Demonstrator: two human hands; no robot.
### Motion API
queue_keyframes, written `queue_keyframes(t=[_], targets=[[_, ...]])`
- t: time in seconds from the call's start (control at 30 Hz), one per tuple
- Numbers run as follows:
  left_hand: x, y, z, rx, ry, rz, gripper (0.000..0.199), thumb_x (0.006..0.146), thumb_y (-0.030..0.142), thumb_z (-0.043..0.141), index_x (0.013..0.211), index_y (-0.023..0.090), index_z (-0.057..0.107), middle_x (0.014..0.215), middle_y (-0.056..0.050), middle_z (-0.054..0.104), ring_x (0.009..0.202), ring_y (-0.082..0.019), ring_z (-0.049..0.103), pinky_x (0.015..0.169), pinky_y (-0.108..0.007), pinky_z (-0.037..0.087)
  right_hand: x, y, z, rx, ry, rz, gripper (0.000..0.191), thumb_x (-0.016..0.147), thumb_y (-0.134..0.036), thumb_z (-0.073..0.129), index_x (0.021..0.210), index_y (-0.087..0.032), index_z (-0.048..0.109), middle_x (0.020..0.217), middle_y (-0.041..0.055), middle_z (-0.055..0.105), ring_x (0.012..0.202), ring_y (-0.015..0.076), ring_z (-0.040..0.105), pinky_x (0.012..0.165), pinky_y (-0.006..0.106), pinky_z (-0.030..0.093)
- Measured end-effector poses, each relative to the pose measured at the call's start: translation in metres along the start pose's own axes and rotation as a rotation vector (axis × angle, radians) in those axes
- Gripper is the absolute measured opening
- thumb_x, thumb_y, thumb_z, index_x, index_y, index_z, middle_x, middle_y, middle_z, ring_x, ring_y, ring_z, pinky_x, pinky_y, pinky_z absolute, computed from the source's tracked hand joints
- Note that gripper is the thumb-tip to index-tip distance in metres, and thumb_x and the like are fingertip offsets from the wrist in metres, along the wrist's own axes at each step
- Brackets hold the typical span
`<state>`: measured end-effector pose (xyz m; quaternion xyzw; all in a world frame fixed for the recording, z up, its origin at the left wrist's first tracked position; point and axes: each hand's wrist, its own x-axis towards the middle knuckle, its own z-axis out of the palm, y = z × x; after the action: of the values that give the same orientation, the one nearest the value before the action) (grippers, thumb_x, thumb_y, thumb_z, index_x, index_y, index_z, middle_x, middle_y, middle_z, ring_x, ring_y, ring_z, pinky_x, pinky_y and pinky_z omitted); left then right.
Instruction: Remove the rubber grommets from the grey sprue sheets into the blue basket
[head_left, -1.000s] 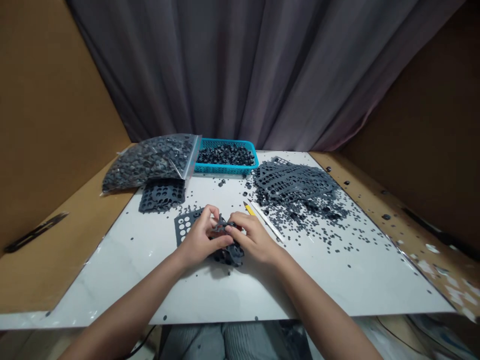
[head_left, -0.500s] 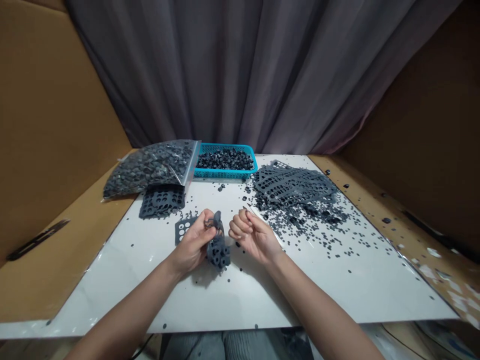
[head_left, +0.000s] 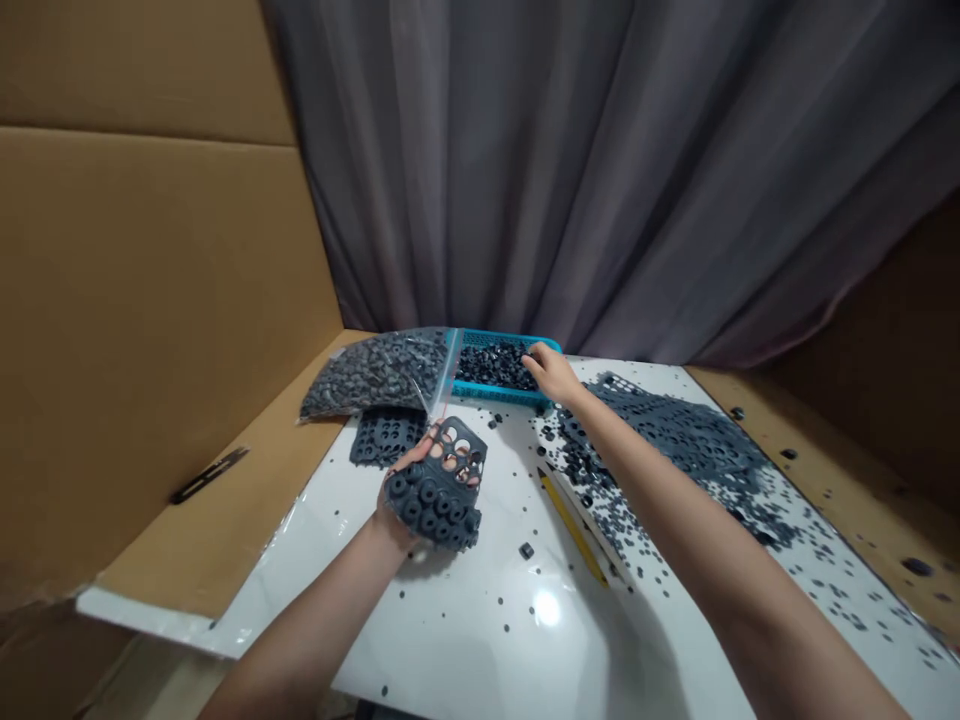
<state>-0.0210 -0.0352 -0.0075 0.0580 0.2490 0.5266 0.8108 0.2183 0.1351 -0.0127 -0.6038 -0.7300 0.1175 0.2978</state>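
Observation:
My left hand [head_left: 409, 470] is closed around a dark grey rubber sheet [head_left: 435, 505], held above the white table. The sheet's upper part has open round holes, with fingers showing behind them; its lower part still carries rows of ring-shaped pieces. Far forward, my right hand [head_left: 551, 370] is over the right end of a blue plastic basket [head_left: 499, 394]. Its fingers are curled down at the small black pieces [head_left: 491, 365] inside, and whatever they hold is hidden.
A clear zip bag [head_left: 382, 370] full of dark rings leans beside the basket, above another ringed sheet [head_left: 386, 438]. Punched sheets [head_left: 675, 430] and scattered bits lie right. A yellow pointed tool [head_left: 574, 525], a white stick [head_left: 600, 535] and a black-handled cutter [head_left: 210, 475] lie about.
My right hand has gone from beside the sheet forward to the basket. The sheet in my left hand now faces me more fully. The view has turned left.

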Motion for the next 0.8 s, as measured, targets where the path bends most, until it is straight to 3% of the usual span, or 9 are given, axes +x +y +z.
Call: queue_keyframes(t=[0.1,0.2,0.37,0.47,0.53,0.6,0.67,0.73,0.8], targets=[[-0.003,0.008,0.013,-0.012,-0.091,0.002,0.004,0.075,0.021,0.056,0.076,0.021,0.060,0.072,0.000,0.065,0.064,-0.016,0.063,0.060,-0.031,0.050,0.036,0.001,0.009,-0.082,-0.036,0.048,0.015,0.083,-0.027,0.050,0.094,-0.017,0.056,0.092,0.0092,0.063,0.093,0.0229,0.053,0.082,0.033,0.038],[-0.008,0.009,0.029,-0.015,-0.121,0.032,0.009,0.078,0.019,0.052,0.076,0.021,0.061,0.067,0.001,0.064,0.060,-0.015,0.061,0.058,-0.031,0.050,0.053,0.005,0.019,-0.131,-0.101,0.123,0.019,0.077,-0.023,0.059,0.096,-0.018,0.061,0.099,0.0093,0.065,0.102,0.0247,0.051,0.087,0.035,0.038],[-0.009,0.008,0.043,0.005,-0.117,0.054,0.017,0.082,0.021,0.049,0.069,0.021,0.060,0.057,0.001,0.059,0.056,-0.014,0.058,0.055,-0.028,0.048,0.055,0.006,0.019,-0.098,-0.150,0.204,0.043,0.067,-0.019,0.068,0.110,-0.014,0.062,0.123,0.0161,0.056,0.118,0.0341,0.043,0.094,0.043,0.036],[-0.008,0.008,0.049,0.048,-0.140,0.074,0.019,0.084,0.020,0.045,0.073,0.020,0.061,0.060,0.001,0.059,0.058,-0.014,0.059,0.055,-0.027,0.049,0.042,-0.009,0.007,-0.012,-0.107,0.181,0.052,0.073,-0.024,0.063,0.123,-0.013,0.054,0.136,0.0177,0.043,0.126,0.0345,0.035,0.100,0.045,0.031],[-0.010,0.009,0.057,0.098,-0.175,0.098,0.019,0.083,0.020,0.046,0.073,0.019,0.061,0.061,0.001,0.060,0.057,-0.014,0.059,0.053,-0.027,0.049,0.021,-0.026,-0.002,0.080,-0.094,0.117,0.048,0.084,-0.033,0.052,0.129,-0.018,0.048,0.138,0.0131,0.043,0.126,0.0279,0.037,0.100,0.041,0.032],[-0.014,0.010,0.069,0.171,-0.203,0.125,0.017,0.083,0.022,0.049,0.073,0.018,0.062,0.063,0.000,0.061,0.057,-0.014,0.058,0.054,-0.027,0.049,-0.016,-0.043,-0.009,0.258,-0.178,0.022,0.044,0.092,-0.047,0.033,0.125,-0.024,0.052,0.125,0.0072,0.056,0.113,0.0201,0.052,0.091,0.034,0.041],[-0.019,0.013,0.082,0.256,-0.198,0.137,0.016,0.082,0.025,0.051,0.073,0.018,0.062,0.065,0.000,0.062,0.058,-0.015,0.059,0.057,-0.029,0.050,-0.065,-0.057,-0.010,0.861,-0.524,-0.112,0.066,0.086,-0.066,0.024,0.118,-0.019,0.056,0.115,0.0115,0.061,0.104,0.0224,0.057,0.084,0.037,0.044],[-0.018,0.016,0.092,0.318,-0.197,0.114,0.015,0.081,0.027,0.053,0.072,0.019,0.061,0.062,0.000,0.061,0.057,-0.015,0.059,0.057,-0.029,0.050,-0.119,-0.065,-0.008,1.237,-0.762,-0.109,0.074,0.070,-0.077,0.044,0.110,-0.017,0.060,0.105,0.0114,0.064,0.096,0.0226,0.059,0.080,0.036,0.045],[-0.007,0.018,0.096,0.363,-0.231,0.034,0.013,0.081,0.027,0.054,0.071,0.019,0.059,0.059,0.002,0.058,0.052,-0.014,0.057,0.053,-0.027,0.049,-0.167,-0.069,-0.004,1.421,-0.837,-0.005,0.061,0.062,-0.057,0.072,0.108,-0.018,0.060,0.099,0.0072,0.065,0.090,0.0181,0.060,0.079,0.031,0.045]])
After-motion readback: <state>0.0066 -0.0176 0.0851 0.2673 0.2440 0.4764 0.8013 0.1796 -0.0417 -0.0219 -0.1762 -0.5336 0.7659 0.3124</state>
